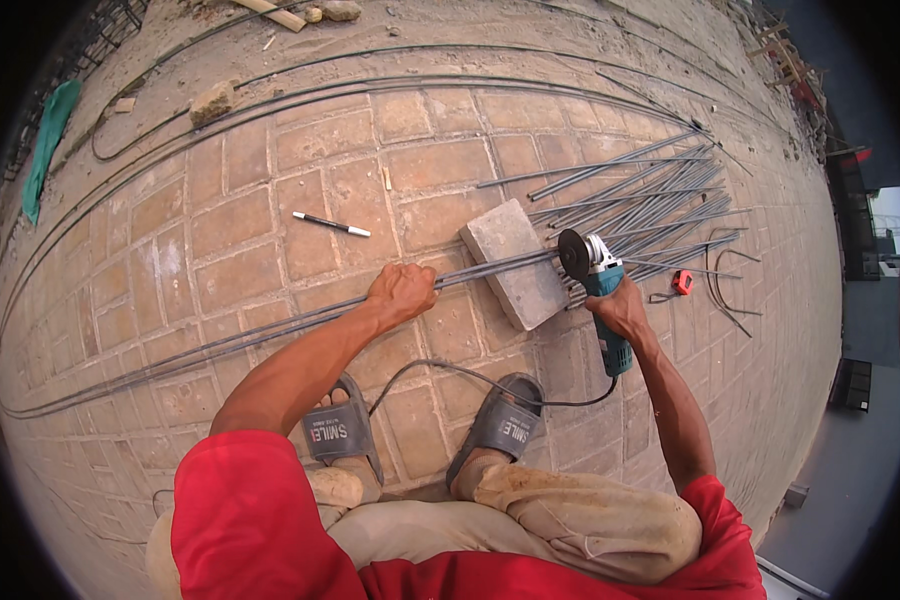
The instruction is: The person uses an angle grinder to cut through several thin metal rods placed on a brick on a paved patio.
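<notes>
My left hand [402, 292] is closed around a bundle of long steel rods [490, 268]. The rods run back to the left and curve along the ground. Their forward part lies across a grey concrete block [515, 265]. My right hand [620, 307] grips a teal angle grinder [610, 335] by its body. The grinder's dark disc [574, 256] is at the rods, just past the block's right edge; whether it touches them I cannot tell. Beyond it lies a pile of cut steel rods [650, 205].
A red tape measure [682, 282] lies right of the grinder. A marker pen [332, 224] rests on the brick paving left of the block. The grinder's black cord [450, 364] loops between my sandalled feet. Long rods [370, 88] curve across the far ground, near a stone [212, 103].
</notes>
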The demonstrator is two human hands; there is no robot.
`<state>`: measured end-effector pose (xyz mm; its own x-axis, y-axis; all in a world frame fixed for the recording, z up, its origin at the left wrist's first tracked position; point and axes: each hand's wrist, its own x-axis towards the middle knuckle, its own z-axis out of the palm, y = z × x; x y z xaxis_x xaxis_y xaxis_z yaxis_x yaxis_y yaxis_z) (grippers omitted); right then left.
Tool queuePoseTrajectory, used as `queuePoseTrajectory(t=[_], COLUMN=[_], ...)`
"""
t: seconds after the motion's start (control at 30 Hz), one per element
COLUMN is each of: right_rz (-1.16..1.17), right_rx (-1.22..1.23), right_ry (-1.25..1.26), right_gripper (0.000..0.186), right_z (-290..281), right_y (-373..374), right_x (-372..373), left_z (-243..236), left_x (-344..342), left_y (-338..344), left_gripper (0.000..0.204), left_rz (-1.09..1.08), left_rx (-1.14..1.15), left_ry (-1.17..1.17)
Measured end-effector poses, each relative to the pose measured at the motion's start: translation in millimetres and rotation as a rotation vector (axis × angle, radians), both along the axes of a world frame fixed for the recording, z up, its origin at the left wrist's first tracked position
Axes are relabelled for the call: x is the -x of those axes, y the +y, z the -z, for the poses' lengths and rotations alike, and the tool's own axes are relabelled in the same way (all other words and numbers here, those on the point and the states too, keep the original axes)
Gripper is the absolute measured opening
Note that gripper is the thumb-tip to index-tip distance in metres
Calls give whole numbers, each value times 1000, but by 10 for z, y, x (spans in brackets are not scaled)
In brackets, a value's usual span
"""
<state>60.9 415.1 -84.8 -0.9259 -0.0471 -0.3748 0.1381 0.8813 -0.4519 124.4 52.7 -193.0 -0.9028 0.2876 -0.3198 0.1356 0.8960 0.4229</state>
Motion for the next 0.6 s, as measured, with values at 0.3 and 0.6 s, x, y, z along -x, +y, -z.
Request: queuePoseTrajectory(t=[0.3,0.6], right_rz=[10,-8], right_rx=[-9,21], right_ry=[-2,44], right_gripper=[57,54], right_z=[8,-16], right_y=[-16,-77], right_x=[19,84], left_z=[-48,-32], left_x=[10,11], left_y=[-7,-6], left_gripper=[29,29], left_rz=[-9,-13], left_rx=[-7,-6], left_ry=[-34,-26])
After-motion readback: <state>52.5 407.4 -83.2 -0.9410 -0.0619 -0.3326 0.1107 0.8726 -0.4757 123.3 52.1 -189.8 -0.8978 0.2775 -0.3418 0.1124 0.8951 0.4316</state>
